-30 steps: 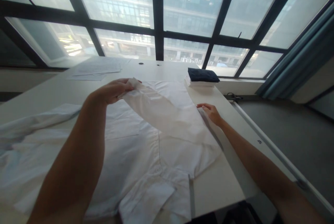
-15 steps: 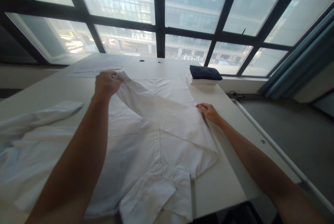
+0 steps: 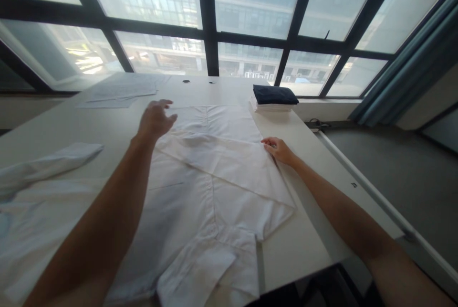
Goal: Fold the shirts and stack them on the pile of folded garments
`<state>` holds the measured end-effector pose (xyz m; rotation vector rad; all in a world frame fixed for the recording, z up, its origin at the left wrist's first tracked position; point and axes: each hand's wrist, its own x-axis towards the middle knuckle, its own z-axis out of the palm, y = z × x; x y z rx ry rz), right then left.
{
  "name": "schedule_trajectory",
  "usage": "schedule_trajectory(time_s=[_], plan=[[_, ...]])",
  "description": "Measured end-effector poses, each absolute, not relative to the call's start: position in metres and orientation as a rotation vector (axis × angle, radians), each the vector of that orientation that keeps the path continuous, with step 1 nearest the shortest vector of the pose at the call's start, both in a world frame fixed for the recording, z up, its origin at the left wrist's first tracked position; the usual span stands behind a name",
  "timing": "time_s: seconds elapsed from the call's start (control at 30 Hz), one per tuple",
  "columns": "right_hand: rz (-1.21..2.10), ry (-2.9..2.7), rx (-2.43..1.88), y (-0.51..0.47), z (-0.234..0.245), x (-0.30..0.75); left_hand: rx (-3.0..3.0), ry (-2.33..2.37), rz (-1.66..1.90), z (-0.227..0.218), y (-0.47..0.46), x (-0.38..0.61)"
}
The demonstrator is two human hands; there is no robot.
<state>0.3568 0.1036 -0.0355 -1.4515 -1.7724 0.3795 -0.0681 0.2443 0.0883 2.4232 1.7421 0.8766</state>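
A white shirt (image 3: 232, 202) lies spread on the table, its collar towards me and its button front down the middle. One sleeve (image 3: 218, 154) is folded across the body, slanting from the right side to the upper left. My left hand (image 3: 155, 120) hovers at the sleeve's far end, fingers and thumb apart and nothing between them. At the shirt's right edge my right hand (image 3: 281, 151) pinches the fabric with its fingertips. To the left, the other sleeve (image 3: 50, 163) stretches out over the table, partly behind my left forearm.
A folded dark garment (image 3: 275, 94) tops a stack of folded white cloth (image 3: 272, 106) at the table's back right. Several paper sheets (image 3: 121, 92) lie at the back left. Large windows stand behind the white table (image 3: 296, 254), whose right edge borders a rail (image 3: 365, 183).
My left hand has let go of the sleeve and opened. The sleeve, held raised before, now lies flat across the shirt. My right hand stays at the shirt's right edge.
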Motion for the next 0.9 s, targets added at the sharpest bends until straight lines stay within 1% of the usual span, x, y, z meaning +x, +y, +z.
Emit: schedule_trajectory(time_s=[0.07,0.13,0.2,0.27,0.37,0.47,0.63,0.9], plan=[[0.372,-1.752,-1.444,0.103,-0.036,0.357,2.549,1.297,0.731,0.108,0.208,-0.024],[0.374,-1.729,-1.444,0.102,-0.036,0.357,2.656,0.754,0.551,0.114,0.158,0.025],[0.374,-1.729,-1.452,0.102,-0.035,0.357,2.742,0.328,0.361,0.103,0.104,0.068],[0.353,-1.748,-1.463,0.101,-0.035,0.356,2.878,0.079,0.270,0.079,0.061,0.098],[0.302,-1.772,-1.481,0.101,-0.034,0.355,3.079,-0.019,0.244,0.039,0.029,0.117],[0.286,-1.783,-1.507,0.101,-0.034,0.355,3.163,-0.056,0.270,0.019,0.029,0.119],[0.288,-1.788,-1.510,0.102,-0.034,0.355,3.097,-0.160,0.367,0.021,0.046,0.116],[0.244,-1.824,-1.535,0.102,-0.033,0.355,2.858,-0.126,0.247,0.018,0.059,0.111]])
